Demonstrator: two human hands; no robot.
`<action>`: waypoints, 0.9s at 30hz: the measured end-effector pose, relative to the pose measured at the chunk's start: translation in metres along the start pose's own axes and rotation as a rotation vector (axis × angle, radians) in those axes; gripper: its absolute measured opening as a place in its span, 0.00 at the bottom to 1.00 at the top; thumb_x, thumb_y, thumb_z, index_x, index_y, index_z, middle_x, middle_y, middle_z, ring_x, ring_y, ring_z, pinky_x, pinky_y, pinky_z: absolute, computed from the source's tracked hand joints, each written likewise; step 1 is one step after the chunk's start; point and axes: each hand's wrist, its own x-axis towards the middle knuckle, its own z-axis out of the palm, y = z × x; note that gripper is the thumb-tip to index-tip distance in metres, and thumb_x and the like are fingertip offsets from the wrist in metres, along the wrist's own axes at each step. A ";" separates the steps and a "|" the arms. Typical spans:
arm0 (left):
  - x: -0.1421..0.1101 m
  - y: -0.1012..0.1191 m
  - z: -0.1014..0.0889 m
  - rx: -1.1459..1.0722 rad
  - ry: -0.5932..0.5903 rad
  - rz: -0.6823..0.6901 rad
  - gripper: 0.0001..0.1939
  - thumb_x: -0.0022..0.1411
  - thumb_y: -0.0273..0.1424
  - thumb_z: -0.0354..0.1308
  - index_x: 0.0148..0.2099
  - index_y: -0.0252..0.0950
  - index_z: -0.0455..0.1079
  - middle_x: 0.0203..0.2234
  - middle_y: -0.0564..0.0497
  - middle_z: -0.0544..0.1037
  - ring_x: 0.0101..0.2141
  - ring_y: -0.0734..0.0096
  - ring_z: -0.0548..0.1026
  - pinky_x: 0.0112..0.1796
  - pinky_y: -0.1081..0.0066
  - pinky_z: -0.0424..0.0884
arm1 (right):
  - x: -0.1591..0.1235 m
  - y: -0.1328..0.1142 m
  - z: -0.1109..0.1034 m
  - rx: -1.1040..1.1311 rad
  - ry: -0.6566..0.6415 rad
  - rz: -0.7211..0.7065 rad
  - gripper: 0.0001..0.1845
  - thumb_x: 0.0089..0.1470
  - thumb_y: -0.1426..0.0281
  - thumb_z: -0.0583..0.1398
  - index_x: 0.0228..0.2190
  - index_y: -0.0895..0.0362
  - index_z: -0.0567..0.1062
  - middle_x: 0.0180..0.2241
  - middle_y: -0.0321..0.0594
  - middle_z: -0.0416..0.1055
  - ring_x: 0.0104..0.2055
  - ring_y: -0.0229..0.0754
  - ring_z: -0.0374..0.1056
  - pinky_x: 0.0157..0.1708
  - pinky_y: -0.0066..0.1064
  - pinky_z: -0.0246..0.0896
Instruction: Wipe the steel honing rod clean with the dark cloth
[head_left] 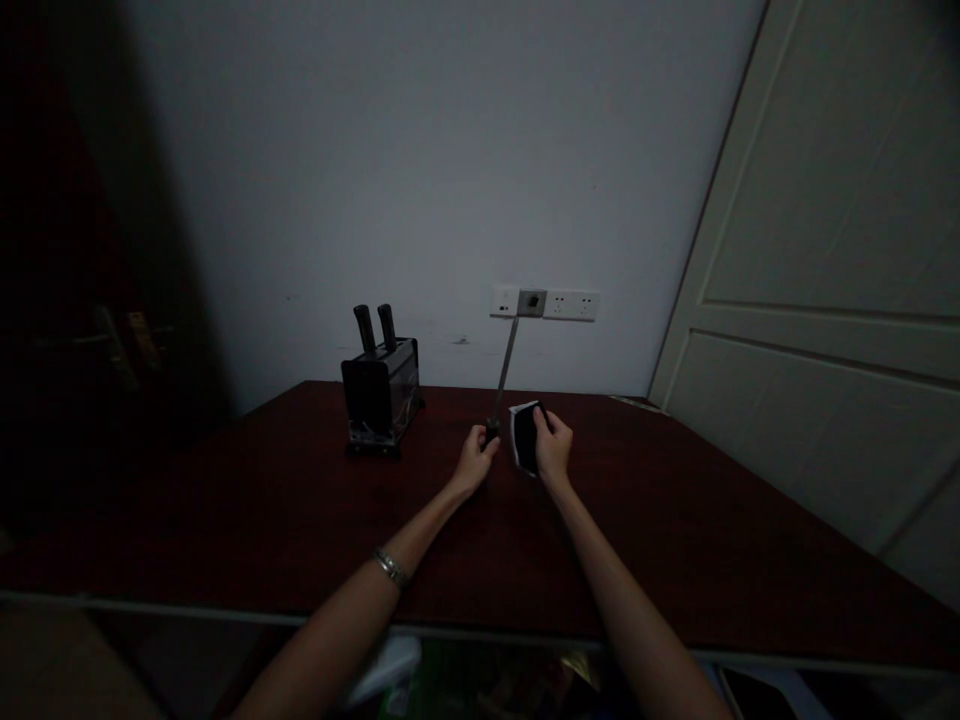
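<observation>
My left hand [474, 462] is closed around the dark handle of a long thin steel rod [506, 366], which points up and slightly right above the table. My right hand [553, 447] is closed on a small dark flat object with a white edge [523, 437], held just right of the rod's handle. Both hands hover over the far middle of the dark red table [300, 520]. A bracelet [390, 567] is on my left wrist.
A knife block [379, 400] with two dark handles sticking up stands on the table to the left of my hands. Wall sockets [546, 303] sit on the white wall behind. A pale door [825, 300] is at the right.
</observation>
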 end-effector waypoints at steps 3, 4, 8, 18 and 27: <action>-0.001 0.004 0.000 -0.009 -0.010 0.015 0.07 0.52 0.29 0.59 0.35 0.34 0.67 0.31 0.51 0.74 0.36 0.70 0.70 0.40 0.73 0.63 | 0.000 0.003 0.001 -0.042 -0.018 -0.009 0.22 0.49 0.55 0.54 0.27 0.62 0.74 0.26 0.41 0.71 0.29 0.42 0.63 0.30 0.29 0.56; -0.001 0.005 0.000 -0.013 -0.020 0.009 0.08 0.52 0.31 0.59 0.36 0.34 0.68 0.32 0.50 0.74 0.37 0.69 0.70 0.41 0.72 0.62 | 0.000 0.003 0.001 -0.052 -0.024 -0.016 0.22 0.49 0.55 0.54 0.27 0.62 0.74 0.27 0.42 0.72 0.30 0.42 0.64 0.31 0.29 0.56; 0.000 0.002 -0.001 -0.073 -0.054 -0.051 0.14 0.53 0.39 0.56 0.35 0.33 0.68 0.25 0.53 0.71 0.29 0.72 0.68 0.33 0.74 0.62 | -0.003 0.002 0.002 -0.075 -0.063 -0.066 0.22 0.51 0.55 0.52 0.28 0.61 0.74 0.28 0.43 0.73 0.31 0.43 0.65 0.33 0.30 0.57; 0.002 -0.004 0.000 0.010 -0.100 -0.023 0.07 0.54 0.33 0.56 0.28 0.34 0.64 0.22 0.55 0.67 0.26 0.75 0.64 0.31 0.76 0.60 | -0.007 0.001 0.004 -0.142 -0.249 -0.262 0.17 0.54 0.61 0.52 0.32 0.59 0.76 0.33 0.45 0.73 0.36 0.44 0.67 0.39 0.34 0.59; 0.000 -0.004 0.003 0.086 -0.018 0.001 0.04 0.57 0.23 0.50 0.33 0.33 0.67 0.27 0.52 0.72 0.31 0.71 0.69 0.38 0.72 0.64 | -0.010 0.003 0.000 -0.332 -0.405 -0.485 0.14 0.55 0.65 0.53 0.33 0.56 0.77 0.35 0.46 0.72 0.41 0.46 0.65 0.43 0.38 0.60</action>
